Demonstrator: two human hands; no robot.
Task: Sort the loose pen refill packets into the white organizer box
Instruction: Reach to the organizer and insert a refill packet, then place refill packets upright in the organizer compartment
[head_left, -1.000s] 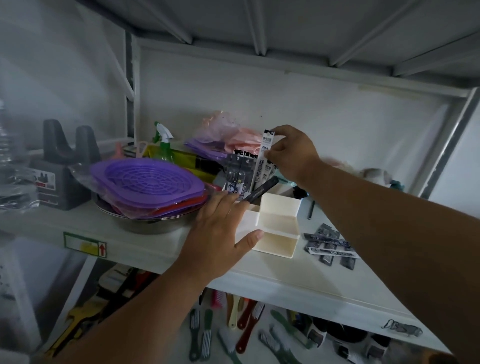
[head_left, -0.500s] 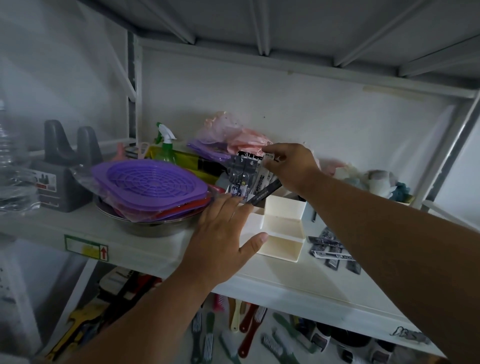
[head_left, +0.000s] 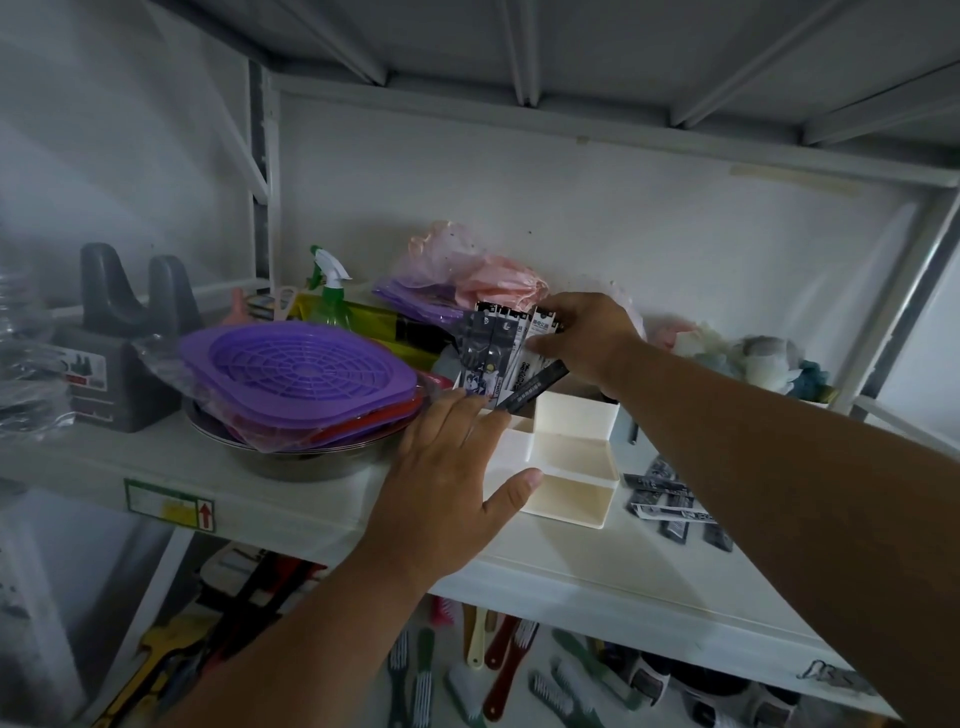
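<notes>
The white organizer box (head_left: 571, 467) stands on the shelf with stepped compartments. Several pen refill packets (head_left: 493, 353) stand upright in its back left compartment, and one dark packet (head_left: 535, 387) leans across them. My right hand (head_left: 582, 338) reaches over the box and grips the right-hand packets at their tops. My left hand (head_left: 457, 467) rests flat against the box's left front side, thumb along the front compartment. A loose pile of refill packets (head_left: 675, 501) lies on the shelf to the right of the box.
A purple strainer lid (head_left: 296, 369) sits on a metal bowl (head_left: 291, 457) left of the box. Behind are a green spray bottle (head_left: 332, 291) and pink bags (head_left: 467, 270). A dark grey holder (head_left: 119, 353) stands far left. Brushes (head_left: 509, 670) lie on the lower shelf.
My right hand has lowered a white packet it held high down among the standing packets in the back compartment. My left hand has stayed against the box.
</notes>
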